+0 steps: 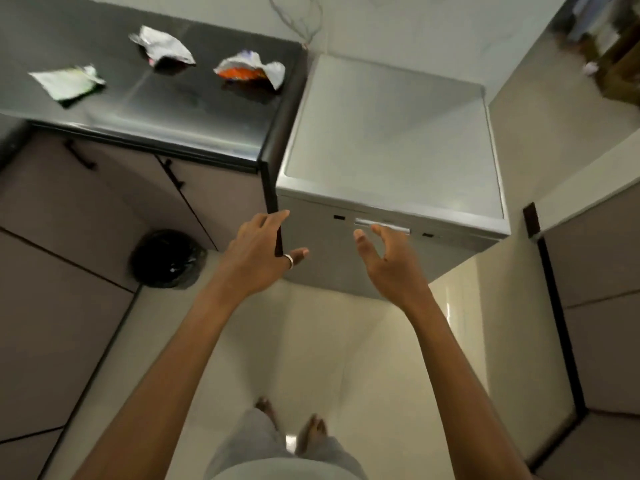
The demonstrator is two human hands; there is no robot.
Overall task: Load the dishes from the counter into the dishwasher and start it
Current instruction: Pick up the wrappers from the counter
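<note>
Held out w/ nothing gripped: left hand [258,252] fingers spread nr dishwasher [391,140] corner, right hand [389,261] loosely cupped below handle [381,222].

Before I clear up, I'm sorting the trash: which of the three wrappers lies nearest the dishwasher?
The orange wrapper, at the right end of the counter beside the dishwasher. The silver wrapper and green wrapper lie farther left.

Ring [289,261] on left hand [254,259], grey shorts [251,439]
</note>
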